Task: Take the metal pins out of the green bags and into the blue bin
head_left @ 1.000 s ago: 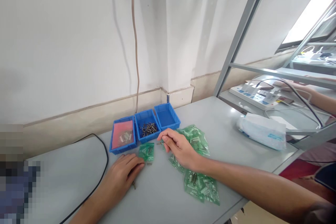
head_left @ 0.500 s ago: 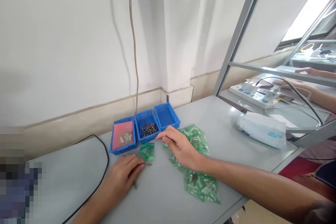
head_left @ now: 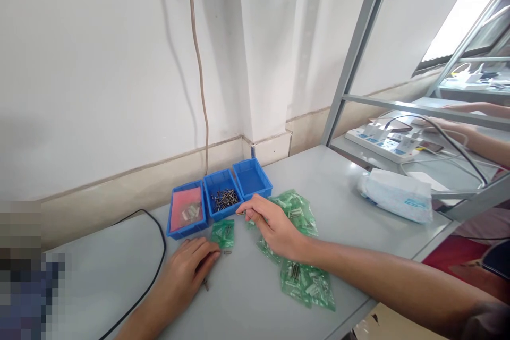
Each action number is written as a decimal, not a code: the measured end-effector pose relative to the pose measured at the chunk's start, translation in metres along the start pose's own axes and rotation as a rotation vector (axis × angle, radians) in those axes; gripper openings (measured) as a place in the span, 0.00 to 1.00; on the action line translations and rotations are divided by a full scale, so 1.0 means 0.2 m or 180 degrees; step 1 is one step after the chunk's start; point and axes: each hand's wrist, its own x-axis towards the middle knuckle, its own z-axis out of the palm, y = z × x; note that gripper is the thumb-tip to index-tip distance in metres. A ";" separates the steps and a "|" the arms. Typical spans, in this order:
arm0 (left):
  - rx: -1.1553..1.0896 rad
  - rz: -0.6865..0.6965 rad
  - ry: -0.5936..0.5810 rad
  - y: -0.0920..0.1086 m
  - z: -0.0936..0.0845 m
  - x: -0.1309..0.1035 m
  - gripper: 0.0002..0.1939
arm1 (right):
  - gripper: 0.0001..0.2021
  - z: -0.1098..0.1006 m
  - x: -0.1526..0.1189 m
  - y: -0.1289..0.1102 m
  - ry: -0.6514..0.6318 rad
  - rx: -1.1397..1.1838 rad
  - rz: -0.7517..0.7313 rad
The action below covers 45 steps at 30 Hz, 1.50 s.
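My left hand (head_left: 190, 268) rests on the table with its fingers bent and thumb and forefinger pressed together. Just past its fingertips lies one small screw (head_left: 227, 252), and another screw (head_left: 205, 285) pokes out from beside the thumb. What the fingers enclose is hidden. A small green plastic bag (head_left: 223, 232) with screws in it lies flat ahead of this hand. My right hand (head_left: 274, 228) pinches a small metal piece, apparently a screw (head_left: 240, 213), in front of the middle blue bin (head_left: 217, 217), which holds a heap of screws (head_left: 225, 199). Several filled green bags (head_left: 297, 210) lie under and around my right hand.
Left of the screws stands a blue bin (head_left: 187, 231) with a pink sheet and a clear bag; to the right, another blue bin (head_left: 252, 178). A white tissue pack (head_left: 396, 195) sits near the metal frame (head_left: 338, 111). A black cable (head_left: 161, 255) crosses the left side. Another person's arm (head_left: 478, 141) shows beyond.
Both hands keep nearly the same place and grip. The camera view has shifted slightly.
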 end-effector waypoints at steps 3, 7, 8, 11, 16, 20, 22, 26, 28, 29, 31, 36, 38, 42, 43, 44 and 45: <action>-0.0023 -0.0027 -0.0038 0.00 -0.01 0.00 0.10 | 0.16 0.00 0.00 -0.01 0.0002 -0.0077 -0.0107; -0.0012 -0.0059 -0.0064 0.00 -0.01 0.00 0.10 | 0.15 -0.01 -0.01 -0.03 0.0022 -0.0118 -0.0108; -0.0001 -0.0081 -0.0070 0.00 -0.01 0.00 0.10 | 0.15 -0.01 -0.01 -0.03 0.0030 -0.0120 -0.0114; 0.0019 -0.0147 -0.0109 0.00 0.00 0.00 0.10 | 0.16 -0.02 -0.01 -0.04 0.0066 -0.0126 -0.0148; -0.0005 -0.0133 -0.0116 0.00 0.01 -0.01 0.10 | 0.19 -0.04 -0.01 -0.04 0.0059 -0.0152 -0.0304; -0.0027 -0.0055 -0.0072 0.00 0.01 0.00 0.09 | 0.20 -0.04 0.00 -0.04 0.0107 -0.0187 -0.0462; -0.0030 -0.0030 -0.0049 0.01 0.01 0.01 0.10 | 0.17 -0.04 0.01 -0.04 0.0159 -0.0179 -0.0409; -0.0014 -0.0078 -0.0071 0.01 0.00 0.01 0.10 | 0.13 -0.04 0.03 -0.03 0.0333 -0.0026 0.0090; -0.0025 -0.0095 -0.0100 0.01 0.00 0.00 0.10 | 0.12 -0.04 0.04 -0.02 0.0411 0.0294 0.0467; -0.0030 -0.0103 -0.0109 0.00 0.00 0.00 0.10 | 0.13 -0.03 0.05 -0.01 0.0444 0.0499 0.0629; -0.0034 -0.0110 -0.0119 0.00 0.00 -0.01 0.10 | 0.15 -0.03 0.06 0.00 0.0528 0.0787 0.0826; -0.0032 -0.0065 -0.0106 -0.01 0.01 -0.01 0.10 | 0.18 -0.02 0.07 0.04 0.0858 0.1024 0.0972; -0.0050 -0.0041 -0.0096 0.00 0.00 -0.01 0.09 | 0.18 -0.01 0.08 0.06 0.0926 0.1226 0.1056; -0.0041 -0.0023 -0.0034 0.00 0.00 0.00 0.09 | 0.20 0.00 0.06 0.08 0.0911 0.1253 0.1139; -0.0026 -0.0014 -0.0006 0.00 0.00 -0.01 0.10 | 0.20 0.00 0.05 0.08 0.0898 0.1145 0.1130; -0.0011 -0.0007 0.0007 0.00 0.00 -0.01 0.10 | 0.20 0.01 0.05 0.09 0.0881 0.1032 0.1116; 0.0002 -0.0001 0.0013 -0.01 0.00 -0.01 0.10 | 0.20 0.01 0.04 0.09 0.0871 0.0938 0.1098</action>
